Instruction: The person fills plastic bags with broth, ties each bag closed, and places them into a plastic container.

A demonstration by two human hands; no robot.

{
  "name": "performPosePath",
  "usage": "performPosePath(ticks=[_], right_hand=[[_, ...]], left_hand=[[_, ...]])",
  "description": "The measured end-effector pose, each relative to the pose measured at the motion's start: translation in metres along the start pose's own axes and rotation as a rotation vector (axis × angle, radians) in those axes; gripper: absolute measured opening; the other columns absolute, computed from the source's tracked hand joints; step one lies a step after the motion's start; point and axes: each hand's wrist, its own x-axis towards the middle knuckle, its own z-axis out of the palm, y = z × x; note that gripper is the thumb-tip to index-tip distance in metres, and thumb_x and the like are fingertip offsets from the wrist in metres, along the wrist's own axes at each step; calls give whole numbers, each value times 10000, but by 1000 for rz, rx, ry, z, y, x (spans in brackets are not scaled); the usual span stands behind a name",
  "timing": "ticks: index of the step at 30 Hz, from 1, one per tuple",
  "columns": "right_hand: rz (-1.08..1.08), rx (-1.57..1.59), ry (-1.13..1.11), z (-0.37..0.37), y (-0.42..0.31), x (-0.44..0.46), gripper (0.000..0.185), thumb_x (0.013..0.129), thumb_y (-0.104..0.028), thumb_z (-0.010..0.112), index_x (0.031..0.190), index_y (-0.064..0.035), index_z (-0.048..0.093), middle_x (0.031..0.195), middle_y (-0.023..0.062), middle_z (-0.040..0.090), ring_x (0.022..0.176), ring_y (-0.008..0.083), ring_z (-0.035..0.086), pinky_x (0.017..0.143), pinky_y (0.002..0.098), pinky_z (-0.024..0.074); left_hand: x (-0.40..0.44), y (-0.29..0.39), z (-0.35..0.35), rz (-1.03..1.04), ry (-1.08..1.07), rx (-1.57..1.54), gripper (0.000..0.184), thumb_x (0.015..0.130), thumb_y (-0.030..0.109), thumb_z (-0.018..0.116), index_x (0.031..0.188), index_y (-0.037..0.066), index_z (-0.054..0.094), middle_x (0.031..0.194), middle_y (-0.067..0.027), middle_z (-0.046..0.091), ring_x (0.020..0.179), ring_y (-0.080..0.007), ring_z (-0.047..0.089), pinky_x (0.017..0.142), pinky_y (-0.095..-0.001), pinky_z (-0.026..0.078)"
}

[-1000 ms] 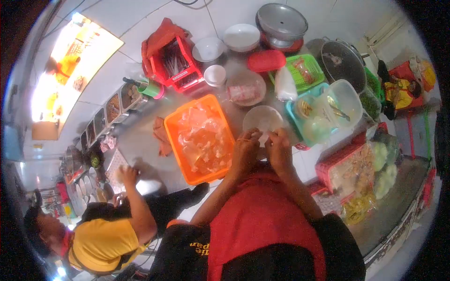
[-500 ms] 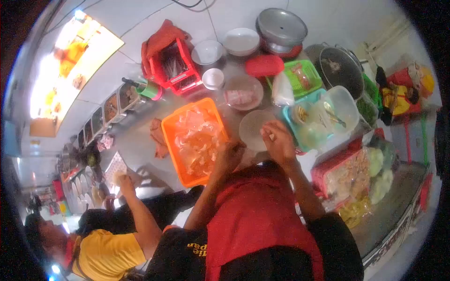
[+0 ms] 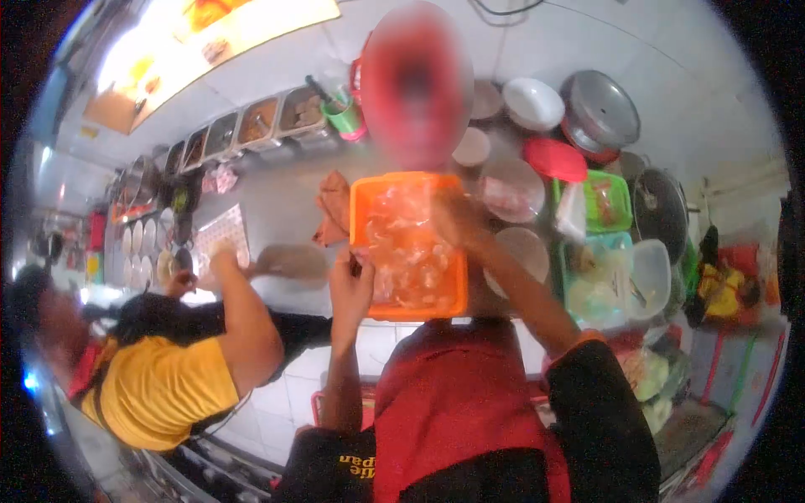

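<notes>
An orange plastic tub (image 3: 459,281) stands in front of me on the metal counter, holding pale, wet pieces that look like raw meat in liquid. My left hand (image 3: 350,283) is closed at the tub's left rim, its fingers bent over the edge. Over the right rim is my right hand (image 3: 455,218), smeared by motion, so its fingers cannot be made out. A pale round bowl (image 3: 521,261) sits just right of the tub, below my right forearm. Left of the tub lies a crumpled brown cloth (image 3: 333,205).
At left a co-worker in a yellow shirt (image 3: 172,390) reaches over patterned paper (image 3: 226,235). Metal food pans (image 3: 260,121) line the back. Right stand a green basket (image 3: 605,201), a teal container (image 3: 579,289) and a dark pot (image 3: 658,210). A blurred patch hides part of the back.
The view has turned, and the tub now appears straighter and more central. My left hand went from the tub's right side to its left rim. My right hand left the bowl for the tub.
</notes>
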Motion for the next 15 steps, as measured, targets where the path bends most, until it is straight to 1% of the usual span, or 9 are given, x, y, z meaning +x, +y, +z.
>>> performPosePath(ticks=[1, 3, 4, 5, 6, 7, 10, 13, 15], right_hand=[[-50, 20, 29, -4, 2, 6, 175, 780, -126, 541, 857, -5, 641, 879, 195, 609, 896, 361, 587, 730, 473, 487], [-283, 55, 242, -25, 13, 16, 193, 766, -134, 548, 865, 1, 645, 861, 196, 606, 887, 368, 586, 749, 474, 488], [-304, 31, 224, -43, 12, 17, 194, 753, -138, 555, 849, 3, 647, 846, 201, 602, 881, 372, 584, 756, 476, 485], [-324, 4, 210, -63, 10, 18, 196, 740, -142, 562, 834, 6, 649, 831, 206, 598, 876, 377, 582, 762, 478, 483], [-342, -24, 197, -73, 13, 19, 198, 726, -146, 568, 818, 8, 651, 816, 212, 593, 870, 382, 580, 769, 479, 480], [-272, -45, 150, -71, 22, 22, 202, 717, -159, 574, 801, 7, 652, 815, 214, 591, 865, 382, 579, 772, 478, 480], [-115, -65, 73, -61, 43, 28, 211, 697, -194, 589, 750, 0, 652, 816, 219, 589, 857, 383, 577, 778, 473, 478], [-72, -33, 103, -64, 46, 24, 212, 691, -215, 596, 717, -10, 646, 825, 218, 593, 858, 380, 580, 777, 468, 480], [-33, -74, 120, -61, 42, 23, 216, 689, -226, 600, 715, -15, 638, 834, 213, 594, 852, 376, 583, 774, 470, 481]], left_hand=[[13, -7, -4, 69, -4, 44, 41, 858, 33, 569, 830, 14, 546, 644, 5, 461, 597, -59, 434, 537, -236, 371], [44, -18, -2, 151, -35, 181, 82, 841, 68, 616, 831, 2, 569, 621, -24, 472, 566, -84, 449, 522, -257, 374], [63, -21, 2, 166, -58, 271, 105, 828, 88, 640, 831, -5, 590, 607, -45, 481, 545, -104, 459, 511, -271, 377], [78, -14, 9, 347, -48, 340, 104, 810, 87, 648, 845, -4, 611, 619, -77, 525, 555, -130, 498, 519, -288, 395], [94, -17, 23, 429, -99, 317, 115, 792, 91, 659, 855, 0, 629, 647, -104, 567, 577, -161, 537, 534, -306, 415], [111, -20, 37, 509, -152, 291, 131, 774, 95, 670, 865, 4, 648, 675, -130, 610, 599, -192, 577, 548, -324, 435], [151, -85, 99, 378, -408, 138, 167, 724, 107, 701, 862, 19, 671, 816, -176, 675, 705, -291, 650, 615, -383, 487], [162, -90, 136, 452, -295, 106, 176, 707, 116, 713, 846, 16, 671, 798, -190, 663, 726, -354, 637, 629, -411, 490], [166, -93, 145, 419, -322, 112, 176, 703, 112, 714, 839, 12, 668, 795, -201, 656, 737, -365, 633, 637, -424, 489]])
